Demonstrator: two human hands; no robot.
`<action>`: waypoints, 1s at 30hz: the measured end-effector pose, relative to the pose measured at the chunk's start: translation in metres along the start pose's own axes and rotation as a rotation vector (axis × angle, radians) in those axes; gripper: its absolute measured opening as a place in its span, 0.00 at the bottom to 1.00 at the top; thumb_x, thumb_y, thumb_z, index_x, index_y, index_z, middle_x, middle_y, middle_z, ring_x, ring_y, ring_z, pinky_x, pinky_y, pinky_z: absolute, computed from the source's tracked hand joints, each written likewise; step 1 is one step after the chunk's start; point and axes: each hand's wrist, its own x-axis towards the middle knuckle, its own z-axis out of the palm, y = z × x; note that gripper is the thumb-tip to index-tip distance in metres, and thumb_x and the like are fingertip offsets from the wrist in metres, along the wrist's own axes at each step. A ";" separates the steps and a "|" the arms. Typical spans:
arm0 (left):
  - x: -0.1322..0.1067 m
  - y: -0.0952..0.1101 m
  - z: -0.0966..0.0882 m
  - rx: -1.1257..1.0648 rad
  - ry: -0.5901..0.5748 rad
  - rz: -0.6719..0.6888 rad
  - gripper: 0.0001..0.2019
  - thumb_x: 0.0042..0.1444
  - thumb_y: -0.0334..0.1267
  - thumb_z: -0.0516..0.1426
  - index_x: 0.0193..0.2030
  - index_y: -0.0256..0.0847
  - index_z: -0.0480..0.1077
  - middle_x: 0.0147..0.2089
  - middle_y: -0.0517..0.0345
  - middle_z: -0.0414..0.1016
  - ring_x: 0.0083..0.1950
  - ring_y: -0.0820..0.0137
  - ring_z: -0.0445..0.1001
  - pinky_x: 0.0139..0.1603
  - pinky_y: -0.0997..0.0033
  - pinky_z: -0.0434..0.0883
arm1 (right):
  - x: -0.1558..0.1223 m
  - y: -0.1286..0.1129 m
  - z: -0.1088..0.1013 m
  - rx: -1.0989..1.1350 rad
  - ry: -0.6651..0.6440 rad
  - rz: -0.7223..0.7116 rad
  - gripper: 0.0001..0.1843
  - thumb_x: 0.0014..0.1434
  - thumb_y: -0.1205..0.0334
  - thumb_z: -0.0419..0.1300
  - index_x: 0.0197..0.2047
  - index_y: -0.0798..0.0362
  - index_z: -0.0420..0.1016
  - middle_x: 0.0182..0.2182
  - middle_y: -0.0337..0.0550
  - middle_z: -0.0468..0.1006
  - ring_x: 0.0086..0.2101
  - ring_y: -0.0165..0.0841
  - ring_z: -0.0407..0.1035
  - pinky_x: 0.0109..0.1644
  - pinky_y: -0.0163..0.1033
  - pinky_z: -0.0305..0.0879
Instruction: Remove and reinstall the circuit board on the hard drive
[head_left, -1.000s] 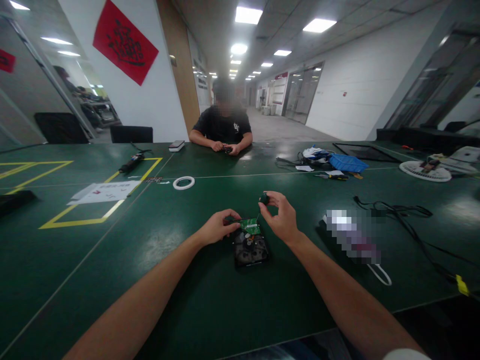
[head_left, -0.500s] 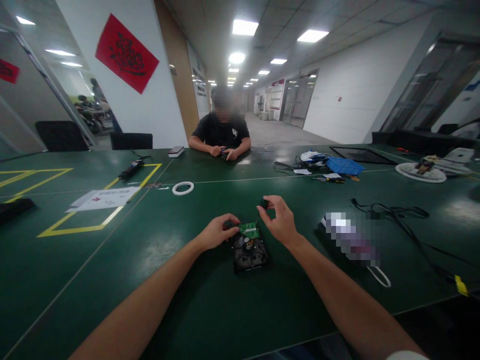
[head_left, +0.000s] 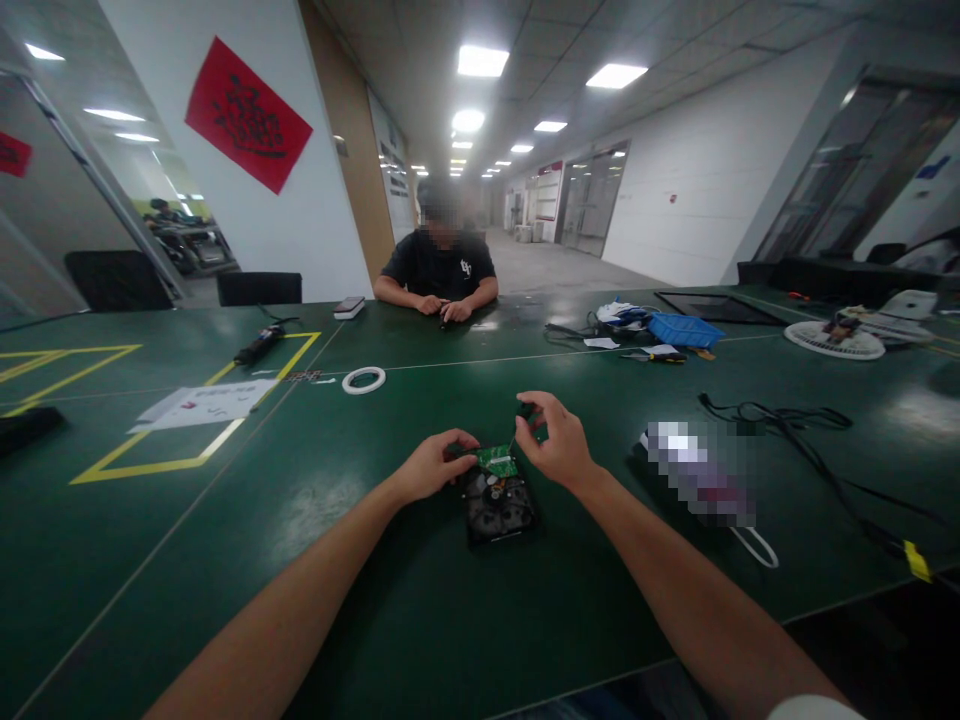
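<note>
A black hard drive (head_left: pixel 498 508) lies flat on the green table (head_left: pixel 315 500) in front of me, its small green circuit board (head_left: pixel 497 461) at the far end. My left hand (head_left: pixel 433 464) curls against the drive's far left corner and steadies it. My right hand (head_left: pixel 553 441) pinches the dark round handle of a small screwdriver (head_left: pixel 524 413), whose thin shaft points down at the circuit board.
A person in a black shirt (head_left: pixel 439 270) sits across the table with both hands on a small object. A white tape ring (head_left: pixel 364 380), a paper sheet (head_left: pixel 208 402), a blue tray (head_left: pixel 684 330), black cables (head_left: pixel 780 420) and a white fan (head_left: pixel 832 340) lie around.
My right hand has sunk slightly toward the circuit board with the screwdriver, and the view has shifted a little. The left hand stays on the drive.
</note>
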 end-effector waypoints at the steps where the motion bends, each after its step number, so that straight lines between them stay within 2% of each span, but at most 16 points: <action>1: 0.000 0.000 0.000 0.002 0.002 0.003 0.22 0.60 0.52 0.62 0.55 0.41 0.70 0.42 0.56 0.78 0.28 0.74 0.72 0.23 0.78 0.66 | 0.000 0.000 0.000 -0.010 -0.014 0.000 0.17 0.64 0.60 0.59 0.56 0.47 0.66 0.47 0.46 0.77 0.34 0.33 0.75 0.42 0.42 0.77; 7: 0.003 -0.003 0.001 0.030 0.005 0.049 0.22 0.60 0.51 0.61 0.56 0.41 0.71 0.52 0.51 0.77 0.32 0.72 0.74 0.27 0.74 0.71 | -0.001 -0.002 0.001 -0.023 -0.032 0.011 0.18 0.64 0.54 0.62 0.55 0.47 0.68 0.44 0.45 0.77 0.33 0.34 0.74 0.41 0.42 0.77; 11: 0.003 -0.001 0.001 0.047 0.009 0.025 0.22 0.61 0.51 0.61 0.56 0.40 0.72 0.47 0.53 0.78 0.29 0.73 0.73 0.27 0.74 0.70 | -0.003 0.000 0.005 0.001 -0.018 -0.020 0.20 0.67 0.59 0.58 0.61 0.47 0.65 0.54 0.49 0.75 0.45 0.37 0.76 0.49 0.44 0.78; 13: 0.002 0.000 0.001 0.047 0.004 0.012 0.22 0.61 0.50 0.61 0.57 0.40 0.72 0.43 0.54 0.79 0.29 0.74 0.73 0.25 0.76 0.69 | -0.003 0.003 0.006 0.008 0.017 -0.014 0.21 0.67 0.60 0.57 0.62 0.47 0.64 0.56 0.49 0.74 0.49 0.38 0.75 0.50 0.45 0.78; 19: 0.000 0.003 0.000 0.055 -0.001 -0.004 0.23 0.61 0.52 0.61 0.57 0.39 0.72 0.38 0.56 0.78 0.28 0.73 0.71 0.24 0.76 0.67 | -0.003 0.006 0.004 -0.033 0.041 0.011 0.19 0.65 0.55 0.62 0.57 0.47 0.68 0.45 0.47 0.78 0.38 0.37 0.77 0.46 0.47 0.79; 23: 0.000 0.001 0.000 0.061 0.008 0.001 0.23 0.61 0.52 0.61 0.57 0.40 0.72 0.37 0.57 0.78 0.26 0.74 0.70 0.23 0.77 0.67 | -0.002 0.002 0.005 0.013 0.050 -0.005 0.16 0.67 0.58 0.58 0.58 0.47 0.67 0.50 0.49 0.76 0.43 0.37 0.77 0.48 0.46 0.79; 26: 0.001 0.000 -0.001 0.050 -0.005 -0.017 0.24 0.61 0.52 0.61 0.59 0.40 0.71 0.33 0.59 0.76 0.24 0.75 0.68 0.22 0.77 0.65 | -0.001 0.001 0.007 0.053 0.101 0.021 0.17 0.66 0.55 0.60 0.56 0.47 0.66 0.54 0.50 0.76 0.48 0.39 0.77 0.48 0.46 0.79; 30: 0.000 0.000 -0.002 0.040 -0.007 -0.028 0.24 0.61 0.52 0.61 0.59 0.40 0.71 0.33 0.59 0.76 0.24 0.75 0.69 0.20 0.78 0.64 | 0.001 0.002 0.003 -0.007 0.076 0.004 0.16 0.66 0.55 0.61 0.55 0.47 0.67 0.50 0.49 0.78 0.45 0.39 0.77 0.49 0.48 0.78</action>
